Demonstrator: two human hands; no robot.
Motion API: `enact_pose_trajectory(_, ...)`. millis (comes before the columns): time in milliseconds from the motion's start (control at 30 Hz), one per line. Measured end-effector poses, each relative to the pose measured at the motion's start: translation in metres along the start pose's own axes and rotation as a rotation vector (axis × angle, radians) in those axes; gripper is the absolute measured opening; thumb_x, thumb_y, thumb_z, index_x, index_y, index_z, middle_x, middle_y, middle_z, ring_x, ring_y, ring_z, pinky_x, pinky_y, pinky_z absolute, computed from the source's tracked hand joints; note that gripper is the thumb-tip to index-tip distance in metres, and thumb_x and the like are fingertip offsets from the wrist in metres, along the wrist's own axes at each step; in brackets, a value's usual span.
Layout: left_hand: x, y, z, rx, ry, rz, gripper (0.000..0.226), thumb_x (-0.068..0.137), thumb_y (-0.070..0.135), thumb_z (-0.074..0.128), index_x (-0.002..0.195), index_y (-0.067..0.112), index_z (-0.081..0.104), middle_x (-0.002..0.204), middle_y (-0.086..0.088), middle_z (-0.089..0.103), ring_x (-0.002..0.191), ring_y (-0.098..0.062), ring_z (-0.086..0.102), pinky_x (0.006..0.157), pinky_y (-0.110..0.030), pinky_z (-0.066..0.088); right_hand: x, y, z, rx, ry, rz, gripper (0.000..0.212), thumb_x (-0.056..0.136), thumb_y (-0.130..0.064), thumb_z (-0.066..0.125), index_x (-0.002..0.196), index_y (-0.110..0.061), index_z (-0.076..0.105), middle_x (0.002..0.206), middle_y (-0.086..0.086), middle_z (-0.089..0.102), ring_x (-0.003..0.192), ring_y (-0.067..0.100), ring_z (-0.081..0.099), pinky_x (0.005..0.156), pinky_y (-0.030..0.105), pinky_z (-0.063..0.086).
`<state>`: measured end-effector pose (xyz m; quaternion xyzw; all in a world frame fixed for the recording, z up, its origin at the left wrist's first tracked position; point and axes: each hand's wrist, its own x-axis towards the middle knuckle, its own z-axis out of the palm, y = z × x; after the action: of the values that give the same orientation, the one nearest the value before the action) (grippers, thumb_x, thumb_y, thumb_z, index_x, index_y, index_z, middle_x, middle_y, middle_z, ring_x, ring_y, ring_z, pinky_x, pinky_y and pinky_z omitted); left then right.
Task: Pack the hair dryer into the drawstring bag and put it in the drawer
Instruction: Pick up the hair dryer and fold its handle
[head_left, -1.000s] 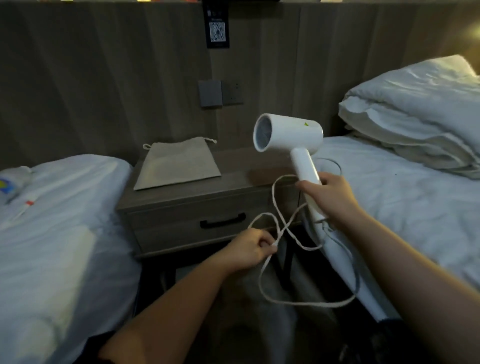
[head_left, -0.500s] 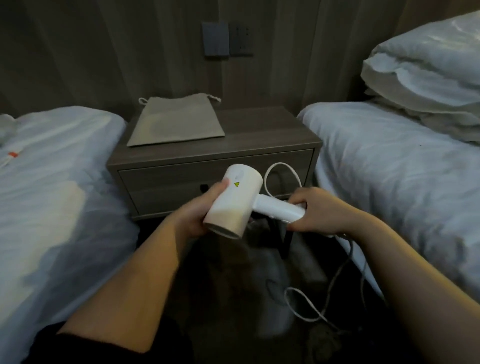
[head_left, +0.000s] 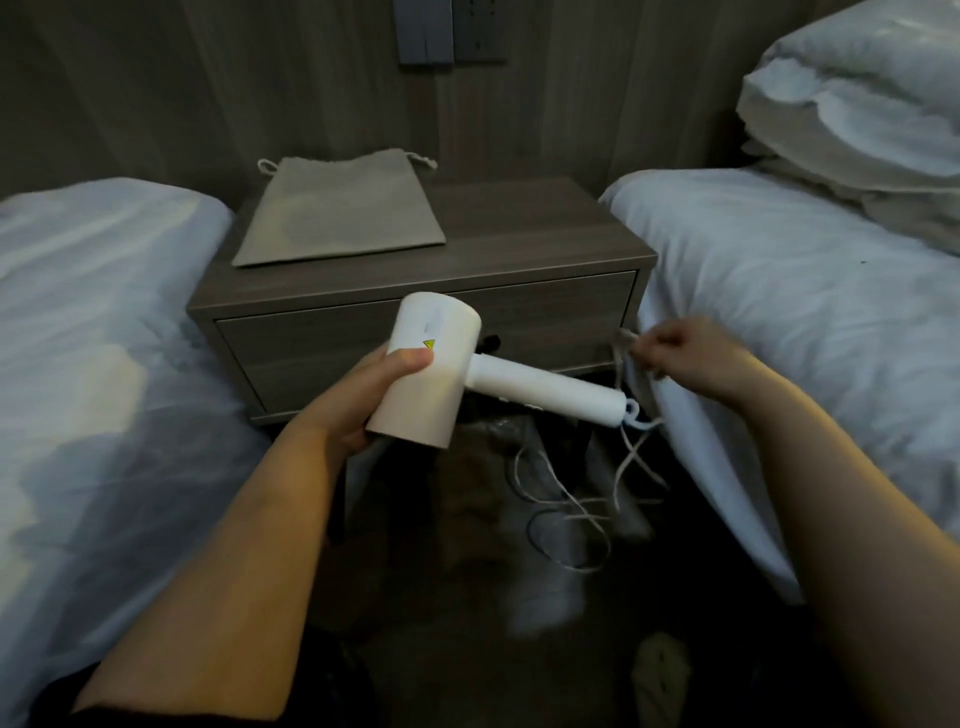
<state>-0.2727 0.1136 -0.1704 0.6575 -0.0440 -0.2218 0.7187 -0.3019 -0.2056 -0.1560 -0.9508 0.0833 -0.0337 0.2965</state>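
My left hand (head_left: 363, 395) grips the barrel of the white hair dryer (head_left: 431, 364), whose handle points right in front of the nightstand. My right hand (head_left: 680, 353) is closed on the white cord (head_left: 623, 457) just past the handle's end; the rest of the cord hangs in loops to the floor. The beige drawstring bag (head_left: 340, 208) lies flat and empty-looking on the nightstand's left top. The drawer (head_left: 550, 317) below is shut, its dark handle mostly hidden behind the dryer.
The wooden nightstand (head_left: 519, 234) stands between two beds with white sheets, one left (head_left: 93, 338) and one right (head_left: 805, 312). Folded bedding (head_left: 857, 114) is piled at the far right. Wall sockets (head_left: 447, 31) sit above. White slippers (head_left: 550, 571) lie on the dark floor.
My left hand took over the dryer's barrel. My right hand let go of the handle and moved right, taking hold of the cord. The view dropped closer to the nightstand.
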Motion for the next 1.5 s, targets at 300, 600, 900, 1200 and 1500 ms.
enact_pose_trajectory(300,0.006,-0.005,0.001,-0.019,0.058,-0.044,0.072,0.065,0.041,0.062,0.132,0.019,0.046,0.103,-0.008,0.063,0.081,-0.019,0.064,0.054,-0.028,0.054,-0.021,0.027,0.009,0.001,-0.245,0.216,0.062,0.096,-0.046,0.031,0.083,0.000,0.070,0.092,0.023,0.072,0.089,0.035,0.068,0.067,0.030,0.047)
enact_pose_trajectory(600,0.005,-0.014,0.028,0.081,-0.040,0.080,0.050,0.056,0.040,0.070,0.104,0.032,0.056,0.100,-0.004,0.066,0.080,-0.015,0.067,0.061,-0.029,0.053,-0.035,-0.028,0.039,0.029,-0.234,-0.239,0.045,0.093,-0.048,0.038,0.074,-0.016,0.063,0.075,0.002,0.065,0.074,0.017,0.062,0.071,0.029,0.042)
enact_pose_trajectory(900,0.004,-0.018,0.042,-0.016,0.003,0.105,0.045,0.065,0.032,0.062,0.110,0.027,0.056,0.101,-0.007,0.065,0.080,-0.017,0.065,0.056,-0.027,0.054,-0.033,-0.035,0.039,-0.085,-0.108,-0.168,0.061,0.082,-0.065,0.044,0.059,-0.010,0.057,0.048,0.001,0.054,0.046,0.014,0.053,0.060,0.034,0.046)
enact_pose_trajectory(1200,0.002,-0.028,0.063,-0.169,0.121,0.037,0.048,0.077,0.031,0.066,0.121,0.026,0.048,0.114,-0.013,0.060,0.092,-0.025,0.064,0.067,-0.037,0.056,-0.038,-0.032,0.055,0.086,-0.027,-0.007,0.063,0.084,-0.062,0.044,0.045,-0.013,0.048,0.041,0.003,0.052,0.040,0.021,0.052,0.052,0.031,0.043)
enact_pose_trajectory(1500,0.007,-0.008,0.062,-0.013,0.207,0.003,0.055,0.083,0.039,0.061,0.132,0.023,0.041,0.115,-0.009,0.059,0.099,-0.025,0.061,0.076,-0.040,0.054,-0.042,-0.038,0.051,0.260,-0.132,0.003,0.055,0.091,-0.057,0.035,0.061,-0.014,0.053,0.050,0.006,0.060,0.042,0.022,0.057,0.049,0.026,0.045)
